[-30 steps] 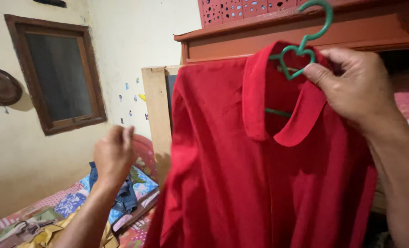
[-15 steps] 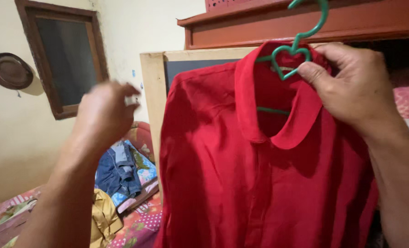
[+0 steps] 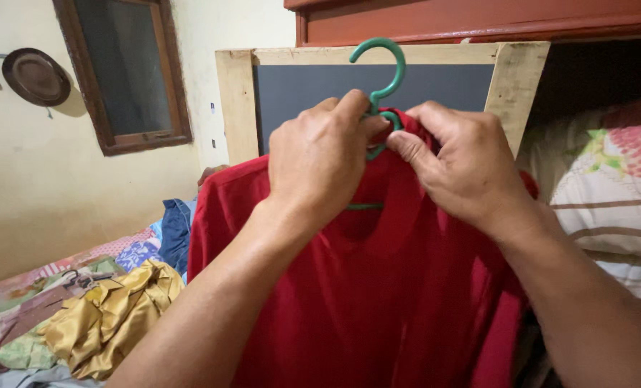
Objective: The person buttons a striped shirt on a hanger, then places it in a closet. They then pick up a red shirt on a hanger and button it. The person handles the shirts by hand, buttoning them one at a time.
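Head view: both hands up at the neck of a red collared shirt [image 3: 378, 287] hung on a green plastic hanger [image 3: 381, 75]. Left hand [image 3: 320, 162] closed around the collar at the hanger's neck, fingers curled, thumb by the hook base. Right hand [image 3: 464, 165] pinching collar fabric just beside it, fingertips touching the hanger's neck. Hook upright above the knuckles, in front of a wood-framed grey board [image 3: 299, 90]. Shirt hangs down mid-frame between the forearms. Gold fabric [image 3: 112, 316] crumpled lower left on a patterned bedspread [image 3: 130, 251], denim garment [image 3: 173, 233] near it. Floral pillow [image 3: 608, 187] at right. Window [image 3: 130, 72] and round hat [image 3: 36, 75] on the left wall.
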